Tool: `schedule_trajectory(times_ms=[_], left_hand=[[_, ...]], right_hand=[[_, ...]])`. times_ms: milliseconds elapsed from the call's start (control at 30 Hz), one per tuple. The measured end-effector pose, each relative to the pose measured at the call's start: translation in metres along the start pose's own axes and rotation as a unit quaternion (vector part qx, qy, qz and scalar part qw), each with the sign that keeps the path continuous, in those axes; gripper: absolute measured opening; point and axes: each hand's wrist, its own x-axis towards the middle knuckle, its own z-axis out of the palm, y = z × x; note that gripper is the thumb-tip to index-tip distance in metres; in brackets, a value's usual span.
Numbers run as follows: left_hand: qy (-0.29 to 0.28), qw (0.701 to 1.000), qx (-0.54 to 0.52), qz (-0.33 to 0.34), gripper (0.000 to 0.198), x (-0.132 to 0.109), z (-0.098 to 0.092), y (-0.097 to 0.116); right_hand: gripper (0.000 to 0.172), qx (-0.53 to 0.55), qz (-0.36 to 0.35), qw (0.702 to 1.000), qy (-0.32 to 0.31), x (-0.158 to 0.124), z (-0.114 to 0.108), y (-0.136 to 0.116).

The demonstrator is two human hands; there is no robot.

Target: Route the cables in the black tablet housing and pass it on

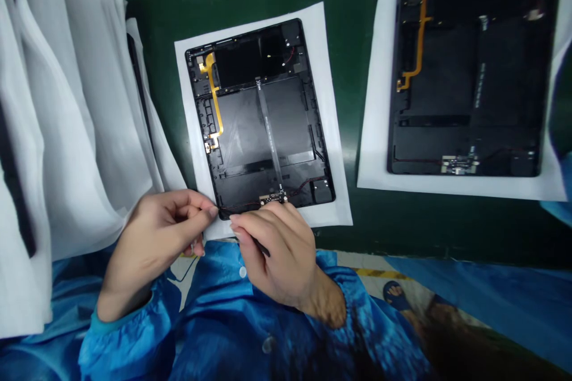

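In front of me lies an opened black tablet housing (241,149), inside up, slightly turned. An orange flex cable (216,101) runs down its left side and a grey ribbon cable (269,131) down its middle. A small circuit board (271,198) sits at the near edge; a thin dark wire (241,208) leads left from it. My left hand (156,235) is closed at the near left corner, thumb and forefinger pinching at the wire. Over the near edge, my right hand (281,250) is closed around a slim black tool (261,246), mostly hidden by the fingers.
White foam sheet (337,190) lies beneath the housing on the green table (348,59). A second tablet housing (447,89) rests on its own sheet at right. Upright white sheets (75,101) with dark panels between them stand at left. A foot in a sandal (395,294) shows below.
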Motion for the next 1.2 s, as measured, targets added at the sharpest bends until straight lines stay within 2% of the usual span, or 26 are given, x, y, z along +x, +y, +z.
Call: schedule_trajectory(times_ms=[567, 1200], left_hand=[[0.000, 1.000, -0.001, 0.009, 0.031, -0.0001, -0.0017, -0.0017], [0.018, 0.999, 0.011, -0.024, 0.033, 0.0028, 0.0033, 0.0054]], right_hand=[[0.013, 0.013, 0.018, 1.000, -0.004, 0.0009, -0.0015, -0.0008], [0.011, -0.008, 0.003, 1.000, 0.001, -0.0001, 0.0002, -0.0015]])
